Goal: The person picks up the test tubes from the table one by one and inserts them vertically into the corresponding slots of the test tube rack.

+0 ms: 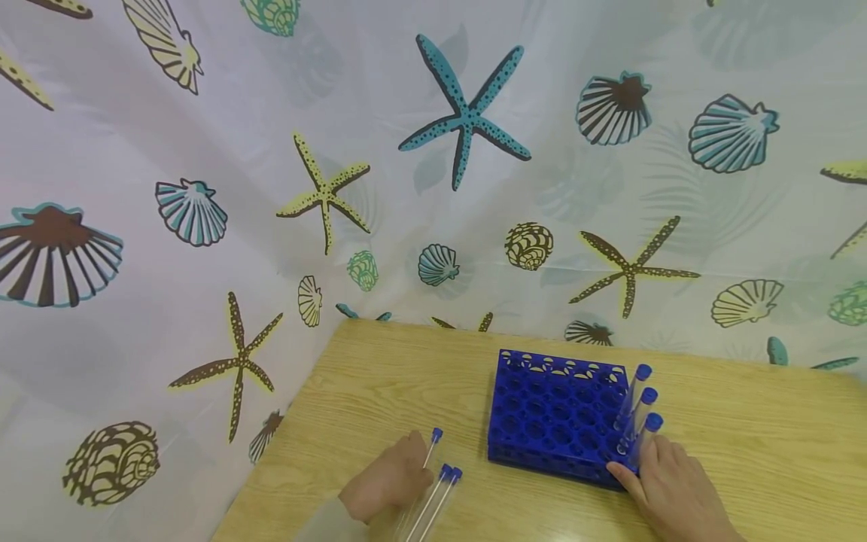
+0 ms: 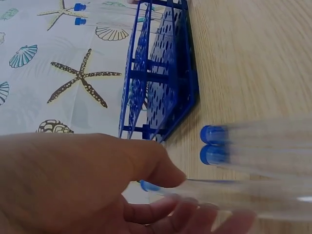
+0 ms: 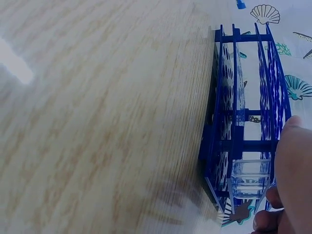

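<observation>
My left hand (image 1: 396, 473) pinches a clear test tube with a blue cap (image 2: 148, 186), its thumb on one side and fingers on the other. Beside that hand lie two more capped test tubes (image 2: 243, 141), close together on the table. A blue test tube rack (image 1: 558, 406) stands to the right, with rows of round holes. Three capped tubes (image 1: 637, 406) stand along its right end, tilted a little in the head view. My right hand (image 1: 680, 482) grips the rack's near right corner, thumb over the top edge; part of its fingers is hidden behind the rack.
The light wood table (image 1: 379, 376) runs back to a white curtain (image 1: 379, 188) printed with shells and starfish. This curtain also hangs along the table's left edge.
</observation>
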Demonstrator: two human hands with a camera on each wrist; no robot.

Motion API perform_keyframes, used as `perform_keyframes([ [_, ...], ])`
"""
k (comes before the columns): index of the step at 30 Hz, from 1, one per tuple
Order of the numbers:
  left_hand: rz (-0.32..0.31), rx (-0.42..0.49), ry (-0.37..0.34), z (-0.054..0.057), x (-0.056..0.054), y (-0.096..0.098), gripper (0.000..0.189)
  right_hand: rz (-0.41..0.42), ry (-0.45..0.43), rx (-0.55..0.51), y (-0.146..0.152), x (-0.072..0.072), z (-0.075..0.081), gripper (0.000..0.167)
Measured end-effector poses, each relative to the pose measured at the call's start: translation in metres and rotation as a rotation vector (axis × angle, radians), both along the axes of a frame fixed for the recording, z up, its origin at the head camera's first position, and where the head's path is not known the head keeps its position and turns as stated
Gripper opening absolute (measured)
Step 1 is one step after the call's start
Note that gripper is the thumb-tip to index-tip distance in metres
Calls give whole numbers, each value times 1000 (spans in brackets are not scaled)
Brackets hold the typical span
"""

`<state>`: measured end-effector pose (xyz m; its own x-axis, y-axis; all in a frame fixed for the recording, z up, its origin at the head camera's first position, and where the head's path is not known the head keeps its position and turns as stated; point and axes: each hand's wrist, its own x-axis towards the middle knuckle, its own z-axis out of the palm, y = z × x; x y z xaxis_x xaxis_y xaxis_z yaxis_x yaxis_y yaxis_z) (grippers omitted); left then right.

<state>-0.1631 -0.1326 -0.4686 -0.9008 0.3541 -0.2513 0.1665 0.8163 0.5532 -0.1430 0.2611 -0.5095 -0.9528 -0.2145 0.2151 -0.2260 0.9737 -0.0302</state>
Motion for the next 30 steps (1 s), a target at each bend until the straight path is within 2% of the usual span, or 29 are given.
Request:
perform_keyframes([
  [3,-3,25,29,3,-4,5,21,-1,-5,-2,0,0,0,53],
  [5,17,65,10,5,-7,10,25,-3,-10,-7,-1,-1,0,53],
  [10,27,179,35,14,-16,26,31,-7,-14,-18,-2,-1,0,53],
  [18,17,283,177,28,-20,52,27,-6,1,-28,-2,-1,-2,52],
  [21,24,346,220,29,-19,64,26,-2,7,-32,-1,-1,-2,52],
  [25,-7,425,306,29,-17,81,24,-2,10,-32,-1,0,-2,51],
  [30,-38,487,366,32,-15,101,24,-5,8,-22,-1,1,-2,52],
])
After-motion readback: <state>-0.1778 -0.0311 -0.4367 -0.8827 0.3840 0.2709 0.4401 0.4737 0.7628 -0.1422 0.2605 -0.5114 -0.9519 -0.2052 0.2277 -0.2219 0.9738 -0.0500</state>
